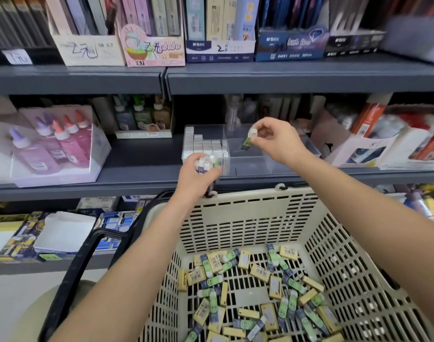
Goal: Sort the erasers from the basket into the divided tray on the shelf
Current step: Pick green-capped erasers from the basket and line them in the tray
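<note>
A beige slatted basket (248, 213) stands below the shelf and holds several loose erasers (260, 290) in yellow and green sleeves. On the middle shelf sits a clear divided tray (272, 164); its left compartment is packed with white erasers (206, 144), upright in rows. My left hand (198, 176) grips a bunch of erasers in front of the tray's left compartment. My right hand (275, 139) pinches one green-sleeved eraser (249, 139) by its white end, hanging over the tray's right compartment.
Glue bottles in a display box (53, 146) stand on the left of the shelf, with small bottles (142, 117) behind. Boxes of stationery (383, 141) crowd the right. The shelf above carries pencil-lead boxes (152, 48). The basket's black handle (80, 262) hangs down on the left.
</note>
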